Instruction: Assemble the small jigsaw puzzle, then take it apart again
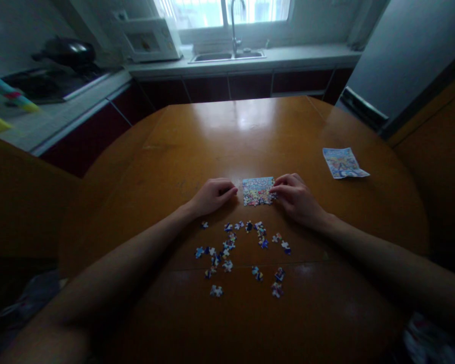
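Observation:
A partly assembled jigsaw puzzle (257,191) lies flat on the wooden table, pale blue at the top and multicoloured along its uneven lower edge. At its right edge, my right hand (293,197) pinches a puzzle piece (274,195), mostly covered by the fingers. To the left of the puzzle, my left hand (214,195) rests on the table with its fingers curled together, a little apart from the puzzle and with nothing visible in them. Several loose puzzle pieces (216,259) are scattered nearer to me, below both hands.
A creased picture sheet (342,163) lies on the right side of the table (197,141). Beyond the table, a counter carries a microwave (147,40) and a sink (212,57). A dark pan (70,53) sits on the stove at the left. A fridge (402,60) stands at right.

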`<state>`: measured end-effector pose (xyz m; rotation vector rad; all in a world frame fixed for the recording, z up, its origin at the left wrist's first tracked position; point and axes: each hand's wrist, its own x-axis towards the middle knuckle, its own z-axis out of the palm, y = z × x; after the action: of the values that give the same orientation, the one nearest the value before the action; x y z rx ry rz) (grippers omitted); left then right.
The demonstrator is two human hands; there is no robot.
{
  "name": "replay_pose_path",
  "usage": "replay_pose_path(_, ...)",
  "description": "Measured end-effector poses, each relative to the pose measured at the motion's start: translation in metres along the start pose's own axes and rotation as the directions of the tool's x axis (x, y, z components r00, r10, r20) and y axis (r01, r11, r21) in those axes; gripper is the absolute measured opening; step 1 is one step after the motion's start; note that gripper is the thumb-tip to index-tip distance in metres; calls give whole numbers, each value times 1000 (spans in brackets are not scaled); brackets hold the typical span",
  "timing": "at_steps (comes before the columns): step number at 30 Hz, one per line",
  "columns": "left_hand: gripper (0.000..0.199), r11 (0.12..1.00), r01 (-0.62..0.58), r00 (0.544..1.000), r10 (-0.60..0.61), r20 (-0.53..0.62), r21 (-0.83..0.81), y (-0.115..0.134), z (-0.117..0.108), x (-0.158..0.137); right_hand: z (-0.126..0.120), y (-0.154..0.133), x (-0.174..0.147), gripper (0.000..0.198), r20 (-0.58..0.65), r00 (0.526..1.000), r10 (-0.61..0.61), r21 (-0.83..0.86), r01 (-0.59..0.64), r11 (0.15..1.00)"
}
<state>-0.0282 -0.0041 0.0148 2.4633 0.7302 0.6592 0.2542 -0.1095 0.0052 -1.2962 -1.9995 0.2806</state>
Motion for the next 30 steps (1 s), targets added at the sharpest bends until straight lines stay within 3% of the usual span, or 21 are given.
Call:
replay_pose_path(5,32,1000,-5,1000,5,1,5,0,-1,0,3,-1,1,26,-23,1000,-15,-1,15,1000)
replay_pose_path(10,33,1000,-6,1000,6,2,4,1,-1,0,4,-2,0,26,68,996,-52,12,51,999)
replay_pose_path(12,33,1000,-10,1000,10,-1,5,1,-1,0,4,-2,1,25,37,998,-48,22,47,999)
replay_pose_path(19,31,1000,-15,1000,15,-5,14,1,-1,0,1,5,3,25,-159,982,102,7,-102,995)
replay_pose_path(26,31,1000,0,1000,0,3,11,-1,0,0,6,11,5,33,-180,961,211,-59,-225,973)
replay_pose_path(30,32,1000,-9,1000,9,-2,9,0,0,0,10,13,5,37,-120,970,210,-123,-224,967)
